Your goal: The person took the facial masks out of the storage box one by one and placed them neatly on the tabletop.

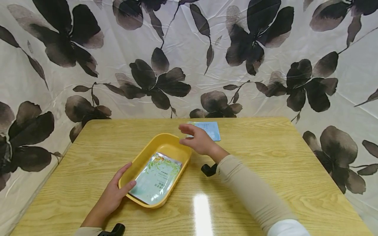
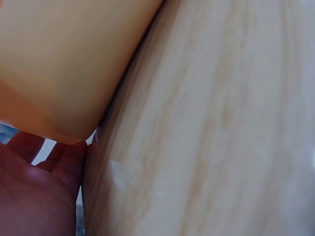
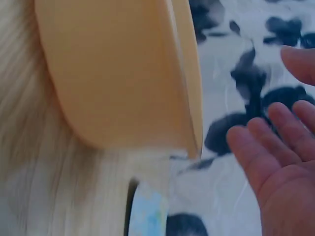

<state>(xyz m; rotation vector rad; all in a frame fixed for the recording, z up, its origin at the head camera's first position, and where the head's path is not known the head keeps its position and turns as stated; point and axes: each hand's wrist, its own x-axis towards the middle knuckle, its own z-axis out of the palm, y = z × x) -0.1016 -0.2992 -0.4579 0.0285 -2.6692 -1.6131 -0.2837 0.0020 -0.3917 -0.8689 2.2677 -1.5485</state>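
Note:
A yellow plastic basket sits at an angle on the table, left of the middle in the head view. My left hand grips its near-left side, thumb over the rim and fingers against the outside wall. Inside the basket lies a pale green sheet-mask packet with a printed leafy border. My right hand is at the basket's far right corner, fingers apart and holding nothing; the right wrist view shows its open palm beside the basket. Behind that hand, a light blue packet lies partly hidden on the table.
The wood-grain table ends at a far edge, with a flower-printed cloth hanging behind it. A black wrist-camera piece shows beside the right sleeve, and another by the left wrist.

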